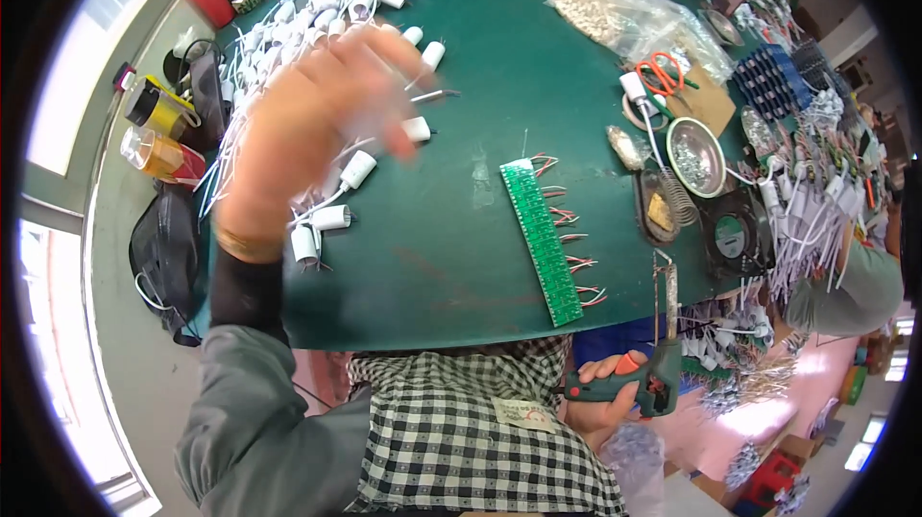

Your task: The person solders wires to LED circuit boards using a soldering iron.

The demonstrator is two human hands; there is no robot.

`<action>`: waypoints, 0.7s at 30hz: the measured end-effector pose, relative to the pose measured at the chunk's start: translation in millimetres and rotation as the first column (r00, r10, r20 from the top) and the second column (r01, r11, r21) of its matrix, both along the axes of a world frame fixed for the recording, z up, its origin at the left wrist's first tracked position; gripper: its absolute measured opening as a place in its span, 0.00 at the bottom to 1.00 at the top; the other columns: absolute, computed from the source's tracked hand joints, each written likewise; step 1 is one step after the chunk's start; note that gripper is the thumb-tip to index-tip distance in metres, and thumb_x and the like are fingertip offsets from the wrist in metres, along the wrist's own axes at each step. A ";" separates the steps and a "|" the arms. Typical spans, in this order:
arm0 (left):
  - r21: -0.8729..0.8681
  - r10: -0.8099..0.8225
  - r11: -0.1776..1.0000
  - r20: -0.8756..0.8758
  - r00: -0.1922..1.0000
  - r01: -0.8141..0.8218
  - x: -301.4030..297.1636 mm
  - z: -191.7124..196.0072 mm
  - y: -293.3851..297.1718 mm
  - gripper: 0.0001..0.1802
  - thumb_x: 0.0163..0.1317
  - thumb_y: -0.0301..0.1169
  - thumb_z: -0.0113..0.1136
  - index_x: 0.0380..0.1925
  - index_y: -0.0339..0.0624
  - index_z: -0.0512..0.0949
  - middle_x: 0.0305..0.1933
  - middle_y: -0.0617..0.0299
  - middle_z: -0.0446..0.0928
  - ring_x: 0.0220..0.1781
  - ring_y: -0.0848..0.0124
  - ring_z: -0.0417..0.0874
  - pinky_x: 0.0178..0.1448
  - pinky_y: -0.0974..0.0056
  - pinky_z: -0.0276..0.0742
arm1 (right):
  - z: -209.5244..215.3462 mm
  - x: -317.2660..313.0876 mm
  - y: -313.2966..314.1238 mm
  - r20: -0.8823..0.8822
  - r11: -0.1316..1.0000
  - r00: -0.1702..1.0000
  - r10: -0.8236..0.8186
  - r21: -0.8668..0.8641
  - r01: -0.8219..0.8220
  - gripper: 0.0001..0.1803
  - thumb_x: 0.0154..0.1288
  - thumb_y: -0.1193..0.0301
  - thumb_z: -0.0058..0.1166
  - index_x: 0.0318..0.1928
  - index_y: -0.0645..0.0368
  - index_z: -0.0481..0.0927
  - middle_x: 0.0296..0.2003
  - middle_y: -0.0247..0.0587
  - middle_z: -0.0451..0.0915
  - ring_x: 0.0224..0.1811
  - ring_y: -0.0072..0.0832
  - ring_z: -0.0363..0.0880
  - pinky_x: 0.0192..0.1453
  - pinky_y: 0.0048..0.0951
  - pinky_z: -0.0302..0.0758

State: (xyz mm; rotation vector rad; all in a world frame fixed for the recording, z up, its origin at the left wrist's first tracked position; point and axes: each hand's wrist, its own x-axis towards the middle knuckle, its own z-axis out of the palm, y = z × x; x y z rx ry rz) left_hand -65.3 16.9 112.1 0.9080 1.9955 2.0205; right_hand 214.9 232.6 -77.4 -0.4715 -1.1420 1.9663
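My left hand [336, 109], smeared by motion, is over the near side of a heap of white cylindrical sockets [331, 3] with white wires. Its fingers are too blurred to show whether they hold anything. Below it lie a few loose sockets [331, 217]. By the table's front edge, my right hand [607, 397] is wrapped round the handle of a green soldering gun [658, 378], whose metal tip points up and away. Between the hands lies a strip of green circuit boards [543, 243] with short red and white wires along its right side.
At right are a round dish of small metal parts [709, 189], a tin with a yellow sponge [661, 212], a black square fan [709, 258], and orange-handled scissors [660, 59]. Bottles [161, 112] and a black bag [165, 258] line the left edge. Another person's sleeve [845, 291] shows far right.
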 end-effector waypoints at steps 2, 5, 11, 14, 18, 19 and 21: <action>0.043 -0.264 0.960 0.455 0.850 0.275 11.9 -41.7 18.3 0.17 0.69 0.38 0.48 0.43 0.32 0.72 0.38 0.52 0.78 0.25 0.76 0.78 0.24 0.73 0.74 | 6.8 -6.4 1.9 0.024 1.000 0.999 0.023 0.011 -0.023 0.23 0.70 0.53 0.40 0.55 0.58 0.63 0.27 0.38 0.70 0.23 0.25 0.70 0.29 0.26 0.70; -0.212 -0.131 0.935 0.538 0.833 0.284 -2.1 -100.4 33.4 0.10 0.68 0.34 0.49 0.39 0.37 0.72 0.37 0.57 0.79 0.24 0.76 0.76 0.24 0.71 0.72 | 13.5 -16.1 10.9 -0.043 0.980 0.980 0.193 0.065 -0.190 0.25 0.70 0.54 0.41 0.56 0.59 0.61 0.29 0.40 0.70 0.23 0.26 0.71 0.29 0.27 0.71; -0.519 -0.072 0.809 -0.556 0.828 -0.277 0.7 -152.7 45.6 0.09 0.52 0.24 0.61 0.31 0.38 0.72 0.35 0.55 0.75 0.26 0.61 0.76 0.28 0.63 0.73 | 22.3 -28.2 25.6 0.052 0.967 0.968 0.246 0.058 -0.249 0.30 0.64 0.51 0.51 0.56 0.60 0.61 0.29 0.43 0.71 0.23 0.31 0.73 0.29 0.30 0.73; -0.425 -0.049 0.852 -0.645 0.763 -0.305 -3.0 -155.5 51.2 0.07 0.47 0.23 0.63 0.25 0.38 0.73 0.35 0.57 0.72 0.28 0.61 0.75 0.30 0.64 0.73 | 30.9 -36.9 25.0 0.079 0.981 0.979 0.190 0.031 -0.193 0.33 0.61 0.50 0.56 0.55 0.60 0.62 0.28 0.43 0.72 0.23 0.33 0.75 0.29 0.33 0.75; -0.438 0.084 0.816 -0.557 0.826 -0.378 -10.8 -150.4 52.8 0.05 0.45 0.23 0.63 0.24 0.41 0.77 0.33 0.60 0.70 0.34 0.64 0.72 0.38 0.63 0.69 | 44.1 -60.0 30.0 0.114 0.964 0.958 0.264 0.003 -0.266 0.33 0.60 0.51 0.58 0.55 0.59 0.62 0.28 0.43 0.73 0.24 0.33 0.75 0.30 0.34 0.76; -0.497 0.095 0.769 -0.533 0.841 -0.402 -12.2 -148.7 54.4 0.05 0.44 0.23 0.64 0.23 0.41 0.78 0.32 0.62 0.69 0.37 0.65 0.71 0.41 0.62 0.67 | 47.1 -63.5 32.4 0.140 0.950 0.941 0.309 -0.010 -0.311 0.33 0.60 0.52 0.58 0.56 0.59 0.62 0.29 0.43 0.73 0.24 0.33 0.75 0.30 0.34 0.76; -0.538 0.138 0.764 -0.402 0.905 -0.355 -13.7 -149.8 58.0 0.05 0.44 0.24 0.64 0.22 0.42 0.78 0.32 0.63 0.70 0.39 0.65 0.70 0.44 0.62 0.65 | 50.2 -72.0 40.0 0.167 0.919 0.909 0.382 0.034 -0.393 0.32 0.62 0.54 0.55 0.57 0.60 0.61 0.29 0.44 0.73 0.24 0.33 0.75 0.29 0.32 0.75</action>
